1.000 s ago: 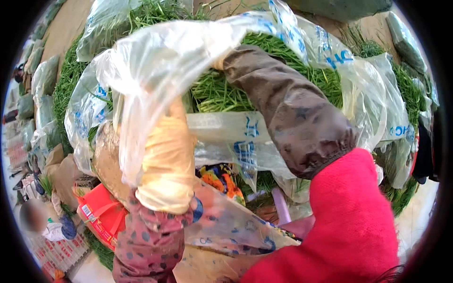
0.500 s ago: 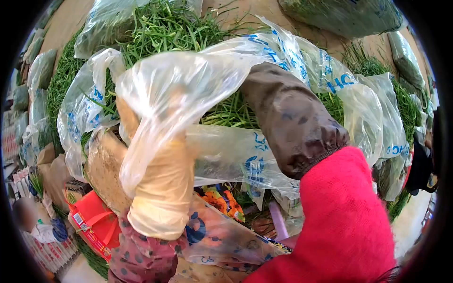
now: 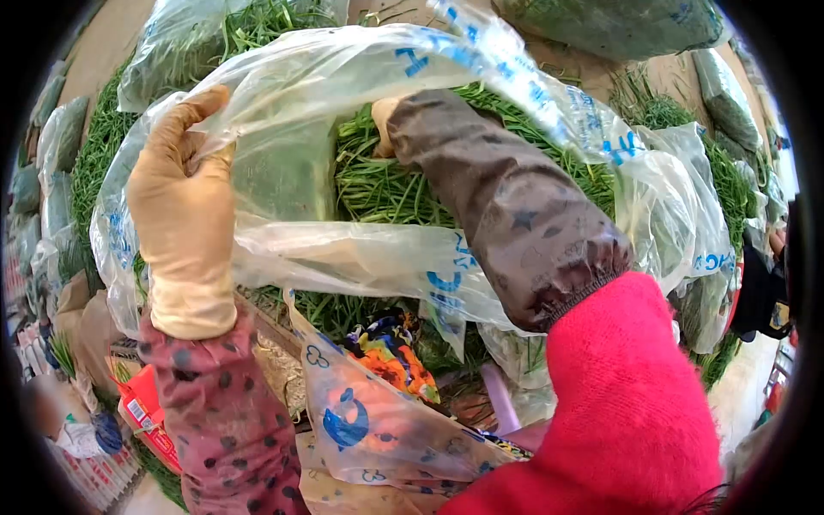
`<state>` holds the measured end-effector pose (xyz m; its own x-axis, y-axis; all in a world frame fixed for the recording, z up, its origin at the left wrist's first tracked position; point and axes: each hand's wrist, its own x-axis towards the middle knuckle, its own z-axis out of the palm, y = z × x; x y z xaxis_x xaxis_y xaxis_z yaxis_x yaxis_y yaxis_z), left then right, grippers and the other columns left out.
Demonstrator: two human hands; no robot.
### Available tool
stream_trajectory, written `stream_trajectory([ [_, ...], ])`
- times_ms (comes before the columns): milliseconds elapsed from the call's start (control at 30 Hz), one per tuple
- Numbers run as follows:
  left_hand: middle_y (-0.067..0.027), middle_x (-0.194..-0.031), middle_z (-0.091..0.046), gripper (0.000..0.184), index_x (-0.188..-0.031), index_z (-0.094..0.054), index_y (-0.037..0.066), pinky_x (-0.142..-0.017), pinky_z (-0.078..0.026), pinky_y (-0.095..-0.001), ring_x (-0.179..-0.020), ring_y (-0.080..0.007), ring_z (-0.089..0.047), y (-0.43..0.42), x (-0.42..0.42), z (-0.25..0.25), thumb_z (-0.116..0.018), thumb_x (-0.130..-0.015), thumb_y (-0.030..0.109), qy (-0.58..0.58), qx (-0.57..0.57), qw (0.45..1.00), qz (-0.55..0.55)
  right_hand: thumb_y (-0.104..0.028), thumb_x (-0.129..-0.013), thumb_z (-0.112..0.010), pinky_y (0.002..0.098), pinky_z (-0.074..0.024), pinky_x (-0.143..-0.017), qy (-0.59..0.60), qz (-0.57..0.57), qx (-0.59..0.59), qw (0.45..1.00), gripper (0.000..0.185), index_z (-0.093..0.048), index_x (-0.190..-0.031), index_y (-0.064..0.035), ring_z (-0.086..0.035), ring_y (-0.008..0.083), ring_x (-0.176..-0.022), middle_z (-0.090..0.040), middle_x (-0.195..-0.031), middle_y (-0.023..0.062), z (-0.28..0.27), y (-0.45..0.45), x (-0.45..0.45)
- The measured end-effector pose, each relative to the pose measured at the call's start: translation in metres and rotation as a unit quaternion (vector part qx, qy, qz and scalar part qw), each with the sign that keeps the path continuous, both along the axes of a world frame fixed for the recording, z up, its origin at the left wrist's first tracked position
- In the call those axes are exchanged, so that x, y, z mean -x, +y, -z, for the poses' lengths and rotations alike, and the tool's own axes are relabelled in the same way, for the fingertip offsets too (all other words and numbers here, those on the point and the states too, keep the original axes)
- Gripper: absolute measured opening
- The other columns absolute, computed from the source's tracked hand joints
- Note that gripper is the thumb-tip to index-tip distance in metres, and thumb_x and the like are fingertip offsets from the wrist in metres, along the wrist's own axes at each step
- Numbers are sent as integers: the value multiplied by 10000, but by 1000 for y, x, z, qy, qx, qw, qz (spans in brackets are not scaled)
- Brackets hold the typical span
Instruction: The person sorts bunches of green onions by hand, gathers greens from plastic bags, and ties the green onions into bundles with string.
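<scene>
A large clear plastic bag (image 3: pixel 343 249) with blue print lies spread in front of me, its mouth gaping. My left hand (image 3: pixel 184 172), in a beige glove, pinches the bag's film at its left side between thumb and fingers. Inside the mouth are long thin leafy greens (image 3: pixel 386 189), which look like chives. My right hand (image 3: pixel 384 127), also gloved, is in the bag at these greens. A brown sleeve hides most of it, so its fingers do not show well.
Loose greens (image 3: pixel 103 163) lie around the bag. Filled bags of greens (image 3: pixel 614 26) stand at the back. Nearer me are a red box (image 3: pixel 146 416) and a patterned apron (image 3: pixel 378 429) with a blue dolphin. A person's sleeve (image 3: pixel 107 436) shows at the far left.
My left hand has moved left and out from under the film, pulling the bag's mouth wider. The greens and part of my right glove have come into sight.
</scene>
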<state>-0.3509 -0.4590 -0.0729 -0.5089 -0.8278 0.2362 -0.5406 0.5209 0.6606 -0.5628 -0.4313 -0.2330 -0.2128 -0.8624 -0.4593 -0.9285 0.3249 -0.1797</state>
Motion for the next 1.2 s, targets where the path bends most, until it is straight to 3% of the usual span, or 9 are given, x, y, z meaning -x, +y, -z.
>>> stream_trajectory([
  [200,-68,-1010,-692,248,-1048,-652,22,-850,-486,-257,-934,-138,-643,28,0,4,-599,-826,-78,121,21,992,42,-423,-697,-727,368,-486,-853,-8,-24,-7,1000,548,-616,-1121,-95,-608,293,-983,-632,-1057,143,-6,-3,1],
  [500,-79,-1065,-674,241,-1110,-632,1,-887,-459,-257,-989,-134,-613,20,4,-10,-597,-871,-11,1,18,998,67,-407,-700,-717,370,-494,-791,-22,-31,-11,999,482,-633,-1057,-95,-624,299,-896,-644,-971,141,-9,-3,2],
  [733,-83,-982,-694,225,-1093,-644,45,-788,-489,-270,-871,-137,-643,14,-13,-3,-617,-870,61,-81,38,996,23,-395,-703,-710,372,-501,-743,-50,-64,13,997,432,-647,-1008,-95,-637,304,-829,-653,-904,139,-33,26,7],
  [833,-89,-963,-693,251,-1108,-635,56,-768,-491,-279,-852,-158,-645,7,-16,-1,-626,-857,54,-133,72,988,20,-389,-704,-707,373,-503,-723,-59,-91,136,985,412,-652,-986,-95,-642,306,-800,-657,-875,138,-44,64,9],
  [867,-89,-963,-693,251,-1108,-635,56,-768,-491,-279,-852,-158,-645,8,-16,-2,-626,-857,54,-139,71,988,20,-369,-671,-736,388,-487,-711,-28,-113,303,946,398,-653,-962,-110,-633,294,-783,-659,-850,101,-22,82,10],
  [933,-97,-949,-690,289,-1134,-628,58,-759,-487,-266,-831,-145,-638,10,-12,-11,-643,-845,58,-160,36,986,21,-180,-680,-668,435,-456,-718,-5,-102,338,935,304,-659,-979,-125,-617,287,-844,-662,-922,89,-37,115,0],
  [1100,-74,-1006,-681,392,-1176,-618,51,-757,-486,-239,-871,-120,-620,37,1,-61,-686,-794,0,-229,0,973,35,-122,-633,-622,397,-457,-677,44,-18,420,906,223,-654,-853,-136,-618,243,-782,-652,-873,27,-23,161,-29],
  [1167,-65,-1047,-670,410,-1187,-615,44,-781,-500,-252,-895,-121,-614,61,15,-81,-681,-789,-31,-50,68,994,74,-70,-628,-584,394,-464,-665,24,2,454,891,229,-650,-841,-126,-615,255,-779,-642,-854,31,-26,160,-35],
  [1200,-65,-1053,-668,405,-1194,-608,35,-803,-504,-260,-902,-121,-615,73,22,-84,-673,-800,-28,50,-17,992,112,-91,-646,-589,414,-441,-696,16,8,438,899,295,-660,-926,-151,-601,249,-805,-627,-861,25,-21,161,-34],
])
